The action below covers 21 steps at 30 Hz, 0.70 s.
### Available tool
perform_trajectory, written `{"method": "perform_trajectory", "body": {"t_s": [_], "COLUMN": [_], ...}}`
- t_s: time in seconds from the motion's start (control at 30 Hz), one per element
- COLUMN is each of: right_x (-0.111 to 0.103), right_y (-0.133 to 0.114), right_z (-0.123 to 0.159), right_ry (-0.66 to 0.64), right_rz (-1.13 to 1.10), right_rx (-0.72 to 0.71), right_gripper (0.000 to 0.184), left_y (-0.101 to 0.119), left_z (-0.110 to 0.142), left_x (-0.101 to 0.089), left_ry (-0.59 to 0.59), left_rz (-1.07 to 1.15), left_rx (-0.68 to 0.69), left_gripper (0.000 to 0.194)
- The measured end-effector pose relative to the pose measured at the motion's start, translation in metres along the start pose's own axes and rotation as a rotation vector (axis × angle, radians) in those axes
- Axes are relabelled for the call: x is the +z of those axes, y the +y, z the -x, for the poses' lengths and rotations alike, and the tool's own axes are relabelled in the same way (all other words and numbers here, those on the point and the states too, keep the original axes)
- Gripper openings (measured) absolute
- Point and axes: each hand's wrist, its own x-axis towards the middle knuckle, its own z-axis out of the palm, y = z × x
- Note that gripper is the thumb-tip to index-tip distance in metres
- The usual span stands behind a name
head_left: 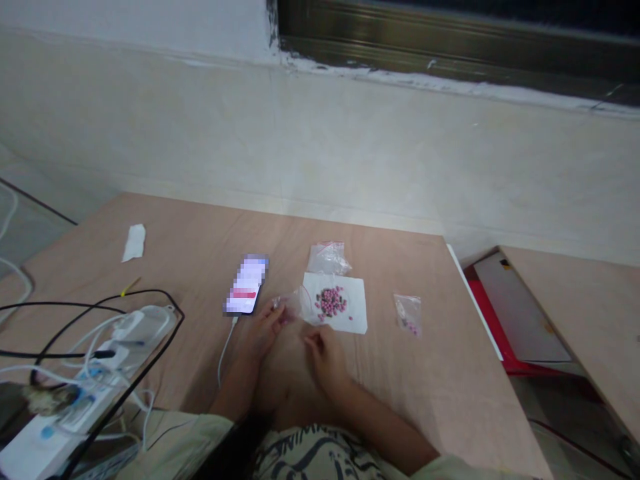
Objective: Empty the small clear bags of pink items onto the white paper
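Note:
My left hand (267, 327) pinches a small clear plastic bag (299, 303), whose far end reaches the edge of a white card (357, 303). Pink and dark beads (331, 302) lie heaped on that card, with one pink bead apart at its lower right. My right hand (320, 350) hovers just below the card, thumb and fingertips pressed together; whatever may be between them is too small to make out. Farther right lies a clear zip bag (409, 313) with a few pink beads at its bottom. Another clear bag (329, 258) rests above the card.
A lit phone (247, 285) on a white charging cable lies left of my hands. At the left, a power strip (95, 393) stands among tangled black and white cables. A white paper scrap (134, 243) is near the back left. The wall borders the table (200, 233).

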Motion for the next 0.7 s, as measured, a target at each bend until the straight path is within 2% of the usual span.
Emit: {"method": "perform_trajectory", "body": {"t_s": [0.1, 0.17, 0.23, 0.37, 0.53, 0.7], "right_x": [-0.034, -0.049, -0.055, -0.050, -0.043, -0.047], "right_y": [-0.009, -0.016, -0.022, -0.026, -0.023, -0.024], "right_z": [-0.031, -0.050, -0.064, -0.072, -0.070, -0.069], "right_ry": [0.243, 0.316, 0.302, 0.235, 0.216, 0.029], "right_rz": [-0.035, -0.105, -0.190, -0.318, -0.264, -0.309], "right_rx": [0.165, 0.204, 0.220, 0.244, 0.224, 0.155], "right_gripper": [0.009, 0.015, 0.018, 0.021, 0.019, 0.028], "left_y": [-0.004, -0.006, -0.007, -0.006, -0.004, -0.003], "left_z": [-0.004, -0.005, -0.004, -0.001, 0.002, 0.001], "left_x": [0.004, 0.011, 0.019, 0.032, 0.039, 0.042], "left_ry": [-0.055, -0.088, -0.117, -0.165, -0.162, -0.168], "left_rz": [0.036, 0.038, 0.038, 0.055, 0.051, 0.068], "left_rx": [-0.017, -0.026, -0.033, -0.029, -0.029, -0.035], "left_gripper": [0.022, 0.026, 0.030, 0.033, 0.034, 0.032]}}
